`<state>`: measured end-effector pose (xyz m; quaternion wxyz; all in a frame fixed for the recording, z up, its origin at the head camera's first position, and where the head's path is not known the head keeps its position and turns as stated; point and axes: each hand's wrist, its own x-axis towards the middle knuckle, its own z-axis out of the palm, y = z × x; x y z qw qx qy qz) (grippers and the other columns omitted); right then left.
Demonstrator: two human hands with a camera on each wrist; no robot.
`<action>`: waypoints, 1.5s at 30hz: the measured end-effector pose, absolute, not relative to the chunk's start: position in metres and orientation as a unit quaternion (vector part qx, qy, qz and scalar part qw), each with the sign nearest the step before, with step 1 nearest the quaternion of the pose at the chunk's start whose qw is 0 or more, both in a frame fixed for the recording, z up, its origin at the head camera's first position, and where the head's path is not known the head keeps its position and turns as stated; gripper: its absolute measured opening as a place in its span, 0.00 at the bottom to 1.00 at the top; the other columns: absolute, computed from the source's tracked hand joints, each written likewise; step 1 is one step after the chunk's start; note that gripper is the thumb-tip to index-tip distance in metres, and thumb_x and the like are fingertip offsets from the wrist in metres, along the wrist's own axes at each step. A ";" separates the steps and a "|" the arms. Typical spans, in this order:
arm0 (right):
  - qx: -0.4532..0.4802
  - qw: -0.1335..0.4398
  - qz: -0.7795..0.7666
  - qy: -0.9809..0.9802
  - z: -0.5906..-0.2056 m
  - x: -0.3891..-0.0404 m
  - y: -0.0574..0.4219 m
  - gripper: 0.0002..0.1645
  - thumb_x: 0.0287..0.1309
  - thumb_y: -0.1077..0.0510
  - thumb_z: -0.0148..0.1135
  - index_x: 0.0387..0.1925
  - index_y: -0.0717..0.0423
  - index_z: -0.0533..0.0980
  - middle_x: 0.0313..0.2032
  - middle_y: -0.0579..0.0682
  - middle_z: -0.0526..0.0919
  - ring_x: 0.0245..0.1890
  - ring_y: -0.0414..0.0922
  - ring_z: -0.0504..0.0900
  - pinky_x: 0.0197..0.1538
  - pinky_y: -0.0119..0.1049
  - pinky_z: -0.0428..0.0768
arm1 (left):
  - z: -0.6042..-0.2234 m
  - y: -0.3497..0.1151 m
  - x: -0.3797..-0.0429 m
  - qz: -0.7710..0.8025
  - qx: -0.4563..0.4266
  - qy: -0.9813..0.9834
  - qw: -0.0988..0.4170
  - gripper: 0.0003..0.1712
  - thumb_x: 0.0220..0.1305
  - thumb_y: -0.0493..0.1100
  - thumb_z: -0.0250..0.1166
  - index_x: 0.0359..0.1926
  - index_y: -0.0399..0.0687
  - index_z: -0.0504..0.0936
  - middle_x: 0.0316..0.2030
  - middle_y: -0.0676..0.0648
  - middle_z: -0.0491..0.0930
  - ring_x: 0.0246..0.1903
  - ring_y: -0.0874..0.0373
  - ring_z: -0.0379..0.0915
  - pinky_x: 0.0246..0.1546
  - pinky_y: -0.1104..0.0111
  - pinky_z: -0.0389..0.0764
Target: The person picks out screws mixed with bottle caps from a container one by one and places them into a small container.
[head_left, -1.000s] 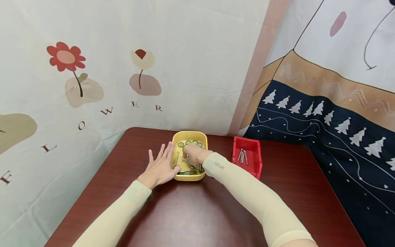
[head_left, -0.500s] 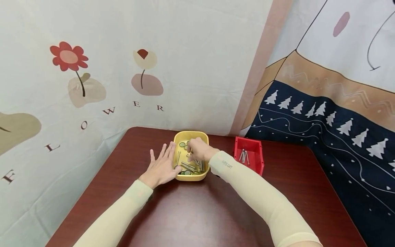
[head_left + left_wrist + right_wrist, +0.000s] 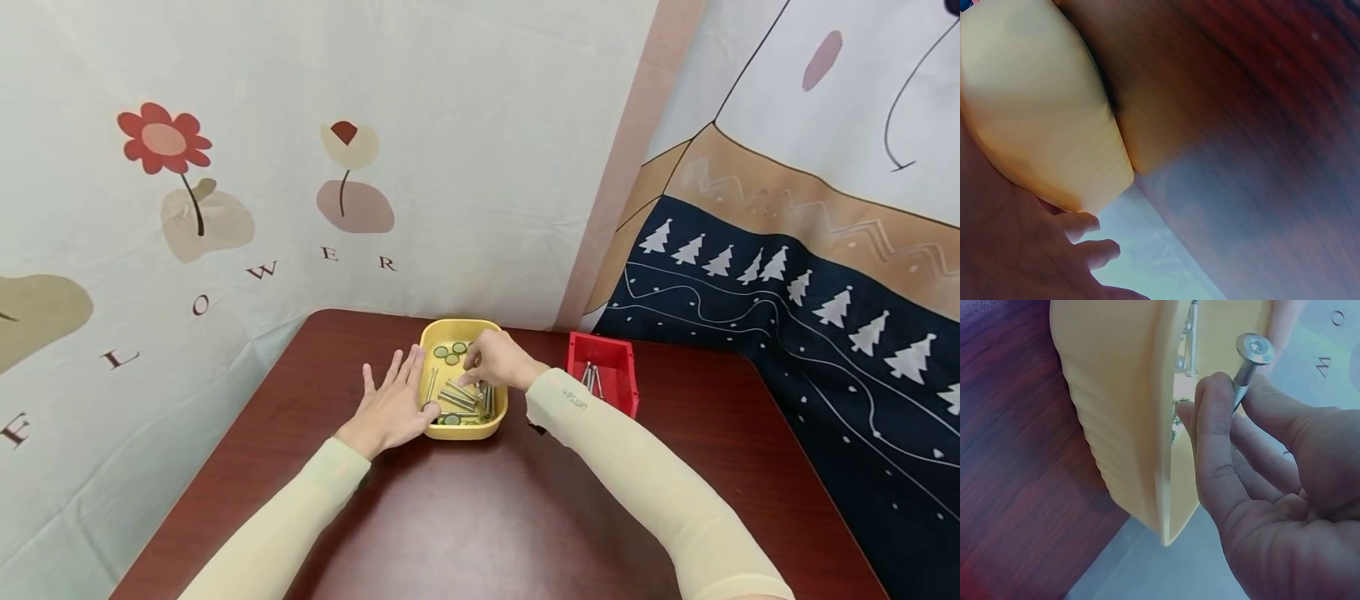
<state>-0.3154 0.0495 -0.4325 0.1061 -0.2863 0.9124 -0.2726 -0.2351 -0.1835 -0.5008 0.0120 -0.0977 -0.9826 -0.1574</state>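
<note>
My right hand (image 3: 504,360) is over the right side of a yellow bin (image 3: 463,433). In the right wrist view, its thumb and fingers pinch a silver bolt (image 3: 1244,375) with a wide flat head, tilted and head up. Fingers of my left hand (image 3: 388,414) are spread straight along the bin's left side, the thumb at its near left corner. Inside the bin lie several loose silver bolts (image 3: 457,401) and small round discs with green rims (image 3: 441,352). The left wrist view shows that hand (image 3: 1016,244) against the bin's outer wall (image 3: 1041,106).
To the right of the yellow bin stands a red bin (image 3: 619,375) with several bolts (image 3: 592,377) in it, partly behind my right forearm. Both are on a dark reddish-brown table (image 3: 450,517). A printed cloth (image 3: 480,167) hangs behind the table.
My right hand has risen from among the bolts and moved right, toward the yellow bin's right rim, uncovering more of the contents. The left hand stays at the bin's left side.
</note>
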 end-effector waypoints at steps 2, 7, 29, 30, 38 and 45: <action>-0.276 0.106 -0.274 0.915 -0.431 -0.315 0.053 0.15 0.68 0.57 0.86 0.50 0.63 0.95 0.49 0.57 0.99 0.33 0.50 1.00 0.41 0.34 0.94 | -0.500 -0.184 -0.235 -0.157 -0.099 -0.983 0.012 0.61 0.78 0.61 0.60 0.97 0.43 0.41 0.97 0.41 0.43 0.97 0.35 0.37 0.87 0.17 0.34; -0.250 0.120 -0.293 0.915 -0.427 -0.317 0.061 0.16 0.71 0.56 0.84 0.54 0.61 0.94 0.44 0.54 0.99 0.30 0.42 0.96 0.41 0.35 0.94 | -0.498 -0.185 -0.235 -0.154 -0.097 -0.983 0.012 0.62 0.77 0.61 0.60 0.97 0.42 0.41 0.97 0.41 0.42 0.97 0.35 0.37 0.87 0.17 0.33; -0.128 0.260 -0.498 0.818 -0.406 -0.315 0.124 0.21 0.80 0.65 0.71 0.67 0.73 0.85 0.53 0.69 0.95 0.37 0.46 0.96 0.50 0.43 0.98 | -0.499 -0.188 -0.234 -0.158 -0.102 -0.982 0.013 0.62 0.77 0.61 0.60 0.97 0.42 0.41 0.97 0.40 0.43 0.97 0.35 0.37 0.86 0.16 0.33; -0.122 0.261 -0.502 0.816 -0.405 -0.315 0.128 0.21 0.81 0.65 0.70 0.67 0.73 0.85 0.54 0.69 0.95 0.38 0.47 0.97 0.50 0.44 0.98 | -0.499 -0.187 -0.235 -0.158 -0.102 -0.982 0.014 0.61 0.77 0.61 0.60 0.97 0.42 0.41 0.97 0.40 0.43 0.97 0.35 0.37 0.86 0.16 0.33; -0.104 0.258 -0.506 0.816 -0.401 -0.318 0.163 0.19 0.85 0.63 0.66 0.68 0.68 0.85 0.58 0.67 0.94 0.45 0.52 1.00 0.51 0.44 0.97 | -0.501 -0.186 -0.234 -0.155 -0.103 -0.983 0.010 0.62 0.77 0.62 0.59 0.97 0.43 0.41 0.97 0.42 0.41 0.97 0.36 0.37 0.87 0.17 0.34; -0.090 0.253 -0.508 0.819 -0.403 -0.324 0.195 0.21 0.87 0.63 0.62 0.71 0.72 0.82 0.58 0.65 0.93 0.46 0.51 0.99 0.53 0.43 0.97 | -0.503 -0.185 -0.235 -0.156 -0.106 -0.982 0.013 0.61 0.77 0.61 0.59 0.97 0.42 0.42 0.97 0.41 0.42 0.97 0.35 0.38 0.86 0.16 0.33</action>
